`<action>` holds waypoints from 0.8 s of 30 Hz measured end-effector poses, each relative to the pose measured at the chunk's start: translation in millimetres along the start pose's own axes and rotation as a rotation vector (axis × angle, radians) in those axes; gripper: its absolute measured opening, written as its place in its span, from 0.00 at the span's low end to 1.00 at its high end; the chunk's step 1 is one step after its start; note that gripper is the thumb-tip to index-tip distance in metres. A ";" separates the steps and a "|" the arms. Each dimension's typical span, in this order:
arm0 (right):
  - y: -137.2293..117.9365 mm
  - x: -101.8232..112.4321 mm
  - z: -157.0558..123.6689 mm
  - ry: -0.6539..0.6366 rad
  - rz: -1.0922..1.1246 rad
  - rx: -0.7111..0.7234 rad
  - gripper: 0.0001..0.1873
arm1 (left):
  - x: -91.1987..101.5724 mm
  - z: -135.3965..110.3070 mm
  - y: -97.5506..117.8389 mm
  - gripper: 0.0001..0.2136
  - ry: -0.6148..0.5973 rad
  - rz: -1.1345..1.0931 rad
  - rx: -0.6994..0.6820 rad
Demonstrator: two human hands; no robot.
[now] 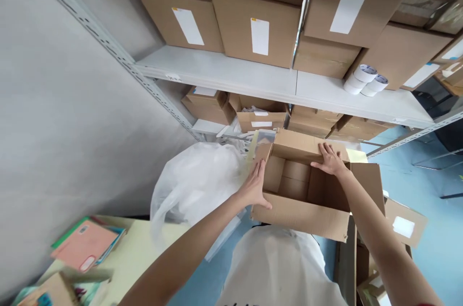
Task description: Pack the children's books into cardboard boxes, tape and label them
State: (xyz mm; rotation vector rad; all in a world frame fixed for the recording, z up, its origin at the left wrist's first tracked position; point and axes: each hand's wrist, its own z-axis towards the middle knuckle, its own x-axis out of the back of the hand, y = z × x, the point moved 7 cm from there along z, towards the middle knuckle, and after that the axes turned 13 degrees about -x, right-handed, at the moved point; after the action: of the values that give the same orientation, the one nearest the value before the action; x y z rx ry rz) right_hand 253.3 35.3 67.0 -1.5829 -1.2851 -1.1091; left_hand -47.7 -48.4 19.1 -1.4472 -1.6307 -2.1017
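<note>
An open brown cardboard box (pixel 300 214) sits in front of me, its flaps spread and its inside bare. My left hand (pixel 255 185) lies flat against the box's left side wall, fingers stretched out. My right hand (pixel 330 159) rests on the far flap, fingers extended over its edge. A big clear plastic bag (pixel 195 180) bulges just left of the box, close to my left hand.
A grey metal shelf (pixel 275 85) holds labelled cardboard boxes (pixel 258 26) and rolls of white tape (pixel 365 79). Smaller open boxes (pixel 262 113) sit on the lower level. A pale table (pixel 133 253) at lower left carries colourful booklets (pixel 85 245). More cardboard (pixel 403 224) lies on the right.
</note>
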 end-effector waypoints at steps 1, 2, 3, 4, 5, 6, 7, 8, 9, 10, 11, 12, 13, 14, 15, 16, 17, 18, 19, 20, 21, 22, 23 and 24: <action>-7.7 -0.4 -0.7 0.001 0.000 0.009 0.53 | -2.0 -2.8 -2.0 0.77 0.021 -0.036 0.003; -18.1 -0.2 -3.9 -0.002 0.002 0.027 0.55 | -4.1 -6.0 -4.4 0.76 0.039 -0.070 0.015; -31.5 0.1 -9.4 -0.009 0.000 0.057 0.57 | -6.3 -9.3 -6.8 0.76 0.054 -0.101 0.031; -47.9 0.2 -17.1 -0.020 -0.011 0.103 0.59 | -8.5 -12.4 -9.1 0.75 0.068 -0.130 0.050; -66.9 -0.7 -26.7 -0.036 -0.032 0.164 0.61 | -10.7 -15.0 -11.0 0.75 0.078 -0.154 0.067; -87.9 -3.1 -37.9 -0.058 -0.061 0.238 0.63 | -12.9 -16.9 -12.4 0.74 0.086 -0.174 0.081; -109.7 -7.4 -50.3 -0.090 -0.094 0.321 0.64 | -14.9 -18.1 -13.2 0.74 0.094 -0.189 0.090; -131.4 -14.0 -63.6 -0.137 -0.124 0.411 0.66 | -16.6 -18.4 -13.4 0.74 0.104 -0.200 0.091; -151.6 -22.0 -77.3 -0.194 -0.145 0.502 0.67 | -17.9 -18.0 -12.9 0.73 0.118 -0.210 0.082; -169.1 -30.6 -90.1 -0.253 -0.158 0.579 0.68 | -18.7 -16.9 -11.8 0.71 0.139 -0.219 0.064; -182.7 -39.3 -101.0 -0.309 -0.168 0.632 0.70 | -19.2 -15.6 -10.6 0.69 0.162 -0.229 0.041; -192.2 -47.5 -109.2 -0.357 -0.178 0.656 0.71 | -19.5 -14.2 -9.5 0.67 0.186 -0.241 0.017; -197.4 -54.2 -114.2 -0.390 -0.184 0.654 0.71 | -19.8 -13.2 -9.2 0.64 0.209 -0.255 -0.002; -199.0 -59.2 -116.4 -0.408 -0.187 0.631 0.71 | -19.9 -12.6 -9.8 0.61 0.230 -0.274 -0.015; -197.6 -62.2 -116.3 -0.412 -0.184 0.600 0.70 | -19.7 -12.5 -11.4 0.57 0.252 -0.299 -0.021; -194.2 -63.2 -114.7 -0.405 -0.177 0.572 0.69 | -19.3 -12.9 -13.9 0.54 0.274 -0.328 -0.020; -189.7 -62.6 -112.2 -0.392 -0.166 0.551 0.68 | -18.7 -13.7 -17.1 0.51 0.297 -0.359 -0.015; -184.8 -60.9 -109.2 -0.378 -0.157 0.540 0.67 | -18.0 -14.6 -20.7 0.47 0.319 -0.390 -0.004; -179.6 -58.7 -106.0 -0.369 -0.153 0.530 0.67 | -17.7 -15.4 -24.6 0.44 0.338 -0.415 0.014; -174.9 -56.2 -102.7 -0.365 -0.154 0.518 0.66 | -17.9 -15.9 -28.4 0.43 0.351 -0.434 0.038; -171.0 -53.3 -99.5 -0.363 -0.156 0.503 0.65 | -18.9 -15.8 -31.8 0.42 0.358 -0.450 0.065; -168.4 -50.3 -96.7 -0.361 -0.160 0.483 0.64 | -20.3 -15.1 -34.6 0.42 0.365 -0.470 0.090; -167.5 -47.4 -94.7 -0.361 -0.164 0.464 0.62 | -21.7 -14.1 -36.7 0.43 0.378 -0.499 0.113; -168.2 -45.2 -93.7 -0.366 -0.168 0.446 0.61 | -23.0 -12.7 -38.2 0.43 0.399 -0.537 0.130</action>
State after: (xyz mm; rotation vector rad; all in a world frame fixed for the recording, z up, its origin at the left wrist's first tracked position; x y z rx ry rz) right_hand 69.7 -38.2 60.9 -1.3894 -1.7909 -0.5770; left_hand -65.6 -52.6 -23.5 -0.5284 -2.0817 -2.2744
